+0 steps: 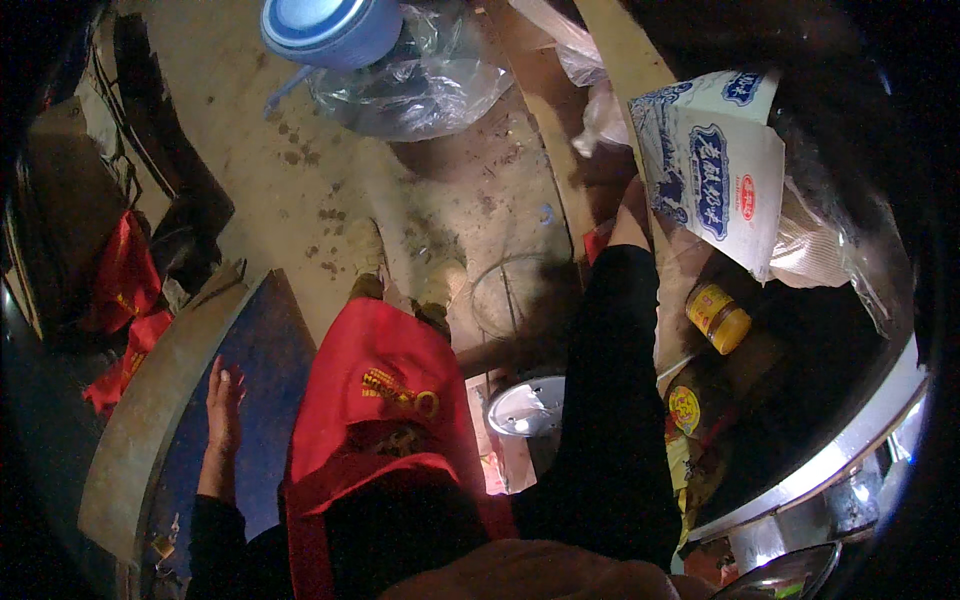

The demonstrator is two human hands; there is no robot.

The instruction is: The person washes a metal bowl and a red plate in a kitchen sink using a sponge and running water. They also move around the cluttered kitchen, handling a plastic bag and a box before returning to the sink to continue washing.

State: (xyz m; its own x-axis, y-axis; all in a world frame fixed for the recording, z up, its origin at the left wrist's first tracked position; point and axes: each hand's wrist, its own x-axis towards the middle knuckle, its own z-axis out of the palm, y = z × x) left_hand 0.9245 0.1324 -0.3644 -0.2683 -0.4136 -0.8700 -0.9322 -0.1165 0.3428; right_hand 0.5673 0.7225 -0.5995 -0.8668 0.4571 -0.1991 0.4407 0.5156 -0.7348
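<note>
My left hand (223, 401) is empty, its fingers loosely apart, over a dark blue panel (262, 375) with a thick tan edge. My right arm in a black sleeve reaches forward to a wooden shelf edge (637, 52). Of my right hand (632, 214) only the wrist area shows; the fingers are hidden behind the edge and a white printed carton (709, 165). A scrap of red material (595, 244) lies beside that wrist. A red apron (382, 390) with yellow print covers my lap.
A blue lidded bucket (330, 34) and clear plastic bag (412, 97) stand ahead on the stained floor. At right lie a yellow-lidded jar (718, 318) and white plastic bags (604, 112). Red bags (127, 277) are at left; a round metal lid (526, 406) sits below my right arm.
</note>
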